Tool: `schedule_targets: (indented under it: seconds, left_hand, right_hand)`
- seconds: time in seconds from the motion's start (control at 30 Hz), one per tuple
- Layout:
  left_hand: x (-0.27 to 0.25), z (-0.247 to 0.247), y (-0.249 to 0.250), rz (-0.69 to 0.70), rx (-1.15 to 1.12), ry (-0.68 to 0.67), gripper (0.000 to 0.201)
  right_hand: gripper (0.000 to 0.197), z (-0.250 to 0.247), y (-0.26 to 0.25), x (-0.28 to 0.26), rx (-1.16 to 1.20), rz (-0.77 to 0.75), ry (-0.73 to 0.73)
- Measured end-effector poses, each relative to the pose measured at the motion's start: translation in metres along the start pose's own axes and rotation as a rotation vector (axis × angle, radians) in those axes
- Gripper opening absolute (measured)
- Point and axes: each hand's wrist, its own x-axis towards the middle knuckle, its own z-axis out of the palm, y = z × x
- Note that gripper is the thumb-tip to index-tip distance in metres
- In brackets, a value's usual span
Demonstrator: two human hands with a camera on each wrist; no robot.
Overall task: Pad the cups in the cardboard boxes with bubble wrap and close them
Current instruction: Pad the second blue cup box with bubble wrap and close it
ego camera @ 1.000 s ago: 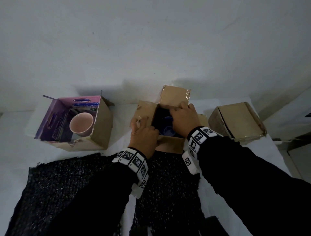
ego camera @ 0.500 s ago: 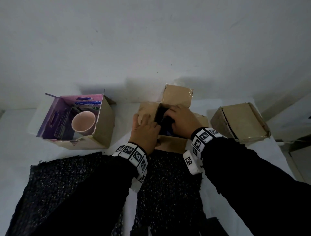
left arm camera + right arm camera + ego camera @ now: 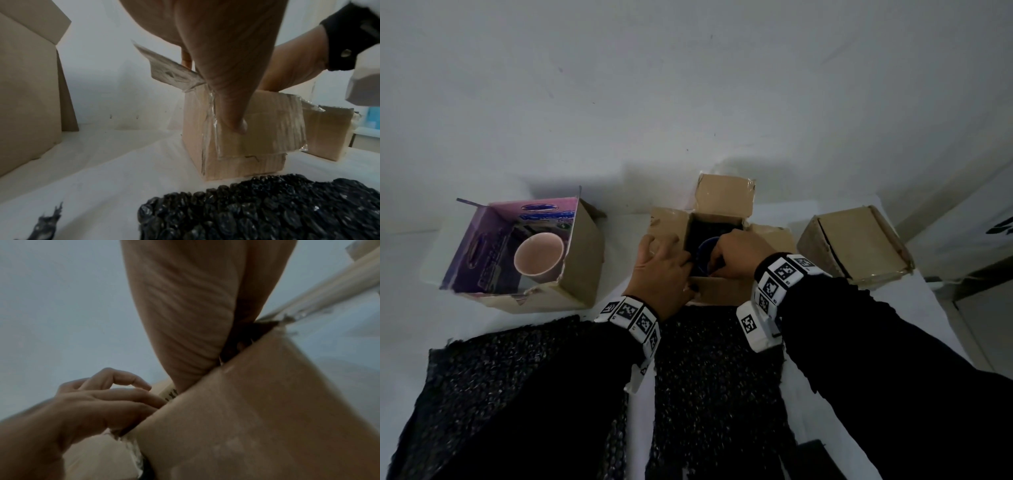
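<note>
The middle cardboard box (image 3: 717,291) stands open with a dark blue cup (image 3: 703,250) inside, black wrap around it. My left hand (image 3: 661,270) grips the box's near left corner, thumb (image 3: 232,116) pressed on the front flap, fingers over the left flap. My right hand (image 3: 736,257) reaches into the box from the right, fingers curled down beside the cup into the black bubble wrap; the fingertips are hidden. In the right wrist view my palm (image 3: 185,321) sits against the box wall, with the left hand (image 3: 115,399) beside it.
An open box (image 3: 582,260) at the left holds a pink cup (image 3: 539,253). A closed box (image 3: 856,246) stands at the right. Two black bubble wrap sheets (image 3: 493,370) (image 3: 715,377) lie in front. The table's right edge runs close behind the closed box.
The right hand has shifted to the right side of the box, uncovering the blue cup. The left hand has slid onto the left flap and front corner.
</note>
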Motion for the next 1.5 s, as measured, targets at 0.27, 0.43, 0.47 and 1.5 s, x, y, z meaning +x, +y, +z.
schedule_targets:
  seconds: [0.27,0.43,0.47,1.5]
  left_hand:
    - [0.006,-0.002,0.005,-0.004,-0.006,-0.003,0.042]
    - [-0.009,0.018,0.005,0.012,-0.164,0.211,0.029]
    - [-0.010,0.019,0.005,0.007,-0.193,0.235,0.026]
    - [0.028,0.008,-0.015,0.079,-0.258,0.156,0.059]
  right_hand:
    - [0.019,0.002,0.002,-0.005,0.087,0.036,0.004]
    - [0.010,0.006,0.008,-0.008,0.208,0.034,0.052]
    - [0.011,0.006,0.010,-0.009,0.238,0.016,0.048]
    - [0.056,0.009,0.019,-0.013,-0.090,0.074,0.208]
